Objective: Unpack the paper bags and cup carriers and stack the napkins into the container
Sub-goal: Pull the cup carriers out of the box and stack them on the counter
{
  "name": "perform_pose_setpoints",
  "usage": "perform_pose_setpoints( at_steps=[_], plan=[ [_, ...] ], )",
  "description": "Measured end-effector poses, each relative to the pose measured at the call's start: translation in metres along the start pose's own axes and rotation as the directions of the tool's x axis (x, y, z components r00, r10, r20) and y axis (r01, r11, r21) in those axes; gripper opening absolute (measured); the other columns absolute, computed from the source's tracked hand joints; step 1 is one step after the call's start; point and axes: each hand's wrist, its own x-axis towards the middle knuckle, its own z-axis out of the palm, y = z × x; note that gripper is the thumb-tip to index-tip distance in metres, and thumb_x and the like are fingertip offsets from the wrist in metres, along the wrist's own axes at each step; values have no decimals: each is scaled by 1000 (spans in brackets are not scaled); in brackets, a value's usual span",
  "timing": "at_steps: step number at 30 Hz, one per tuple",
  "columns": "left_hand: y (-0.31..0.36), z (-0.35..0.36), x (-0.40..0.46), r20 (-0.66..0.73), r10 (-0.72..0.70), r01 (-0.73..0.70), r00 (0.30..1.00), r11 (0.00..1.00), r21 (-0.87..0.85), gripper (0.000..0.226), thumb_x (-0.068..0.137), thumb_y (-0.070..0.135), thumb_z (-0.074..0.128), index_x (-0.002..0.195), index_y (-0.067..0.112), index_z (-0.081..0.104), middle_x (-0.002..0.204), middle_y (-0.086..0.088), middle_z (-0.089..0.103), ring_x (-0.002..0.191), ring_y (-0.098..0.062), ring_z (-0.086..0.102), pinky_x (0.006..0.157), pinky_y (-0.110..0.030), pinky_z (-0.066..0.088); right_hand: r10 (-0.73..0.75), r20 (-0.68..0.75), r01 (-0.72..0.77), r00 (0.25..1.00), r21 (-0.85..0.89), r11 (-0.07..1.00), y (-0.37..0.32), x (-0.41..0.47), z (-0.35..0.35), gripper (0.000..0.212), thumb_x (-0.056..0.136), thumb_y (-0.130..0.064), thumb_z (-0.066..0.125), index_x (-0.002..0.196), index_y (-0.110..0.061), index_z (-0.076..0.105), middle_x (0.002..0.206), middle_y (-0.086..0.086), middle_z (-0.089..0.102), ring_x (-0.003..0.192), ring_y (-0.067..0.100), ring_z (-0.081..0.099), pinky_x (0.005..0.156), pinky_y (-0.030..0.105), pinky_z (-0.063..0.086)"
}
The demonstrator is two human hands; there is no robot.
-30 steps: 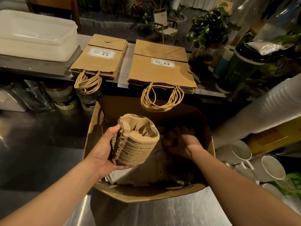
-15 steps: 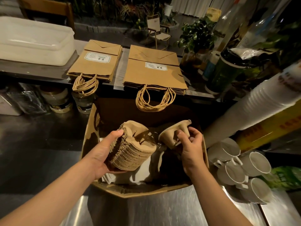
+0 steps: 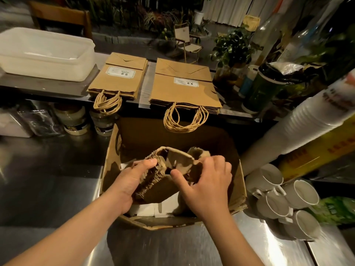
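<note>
— Where are the cup carriers right now?

— A nested stack of cup carriers (image 3: 153, 179) sits above the open cardboard box (image 3: 236, 189), held up between both hands. The stack lies tilted, its long axis running from low on the near left up toward the far right, with the open cup wells facing up and away.

— Who has hold of it?

— The left hand (image 3: 126, 187) carries the weight: palm under the lower end, thumb curled over the ribbed edge of the stack. The right hand (image 3: 207, 185) is at the upper end, thumb and fingers (image 3: 213, 162) pinching what looks like a loose carrier (image 3: 196, 154) against the top of the stack (the far fingertips are hidden behind the pulp, so I cannot tell how deep they reach).

— So which way does the next move go?

— My guess is up and forward. The shelf with the two piles of paper bags, the left pile (image 3: 119, 77) and the right pile (image 3: 182, 87), lies straight beyond the box, and the white container (image 3: 44, 54) is farther off to the left. The left hand is nearer that side.

— And the napkins?

— White napkins (image 3: 146, 208) lie in the bottom of the box, under the stack, not yet lifted.
</note>
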Motion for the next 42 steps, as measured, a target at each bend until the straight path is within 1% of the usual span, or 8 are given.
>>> perform_pose_setpoints(
  at_steps=[6,15,23,27,30,35,39,42],
  plan=[
    [-2,-4,4,-39,110,-109,993,994,33,82,53,59,92,124,29,64,108,-6,78,98,-27,75,72,-36,58,-105,148,106,983,1,994,0,-4,-3,32,93,-46,23,102,-30,49,99,-13,34,95,12,31,95,37,33],
    [-12,-5,6,-100,369,-355,924,925,133,88,58,47,90,135,32,51,119,1,68,108,-18,69,79,-32,59,-94,156,116,983,-140,983,-16,0,-2,33,105,-47,28,97,-31,56,87,-13,48,83,14,46,82,37,39],
    [-19,-6,13,-67,395,-380,916,910,168,92,44,68,86,126,45,51,125,2,63,113,-19,65,87,-41,60,-185,295,225,937,-108,968,-21,0,-4,77,91,-82,7,118,-36,62,102,-15,55,97,10,47,88,37,33],
    [-15,-12,15,-74,269,-269,960,963,14,106,41,60,88,135,34,50,124,-5,67,109,-26,69,76,-35,59,-8,179,-25,984,183,983,-4,6,-15,40,94,-60,45,120,-37,65,102,-23,54,101,0,51,101,36,41],
    [-14,-13,16,-90,196,-201,976,978,-53,104,41,57,93,133,33,53,122,-6,71,106,-27,71,69,-35,60,257,57,-250,965,506,825,7,7,-21,25,100,-23,60,120,-36,63,97,-17,61,91,-2,61,88,30,59],
    [-13,-14,17,-89,133,-141,987,987,-83,106,38,57,96,133,31,57,120,-6,74,108,-28,73,81,-44,61,568,128,-450,813,758,472,20,15,-15,32,102,-24,60,133,-31,60,81,-1,62,71,10,62,69,27,58],
    [-5,-12,10,-34,124,-125,992,991,-36,98,39,58,90,128,30,60,117,-5,76,107,-25,71,73,-35,55,510,264,-469,819,820,328,26,21,-15,43,95,-24,72,137,-23,62,82,2,65,88,20,71,84,41,63],
    [3,-13,4,18,103,-103,995,995,4,83,53,48,94,127,28,62,113,-4,76,101,-22,69,69,-31,50,401,314,-478,861,770,423,28,25,-20,29,95,-22,71,124,-25,71,93,-2,76,96,18,74,83,42,63]
  ],
)
